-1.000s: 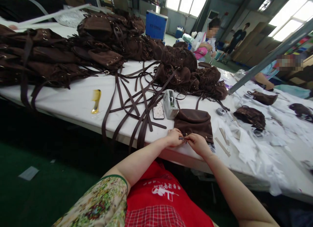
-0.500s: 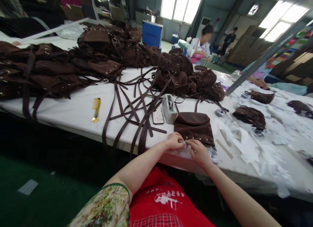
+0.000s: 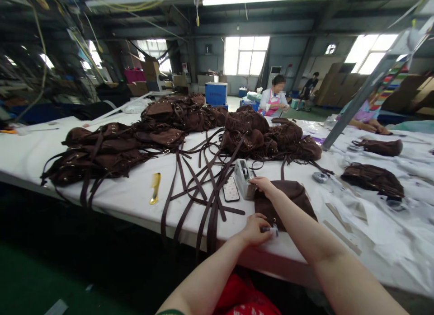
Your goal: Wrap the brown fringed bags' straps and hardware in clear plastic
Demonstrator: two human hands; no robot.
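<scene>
Bag, brown: in the head view, lay on the bench beside the tape dispenser. Left hand: grip closed on a small pale piece at the bag's near edge. Right hand: at the tape dispenser; grasp could not be told. Risk: a sideways tug might have slid the tape dispenser into the phone. Change: right hand, earlier beside the left, had reached the tape dispenser.

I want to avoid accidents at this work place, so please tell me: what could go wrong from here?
The right hand is at the tape dispenser; a hard tug might tip it or slide it against the brown bag beside it.

The left hand holds a small piece near the front edge of the table, so it could drop off if it slips.

Loose straps hang over that edge and might catch the left arm.
</scene>
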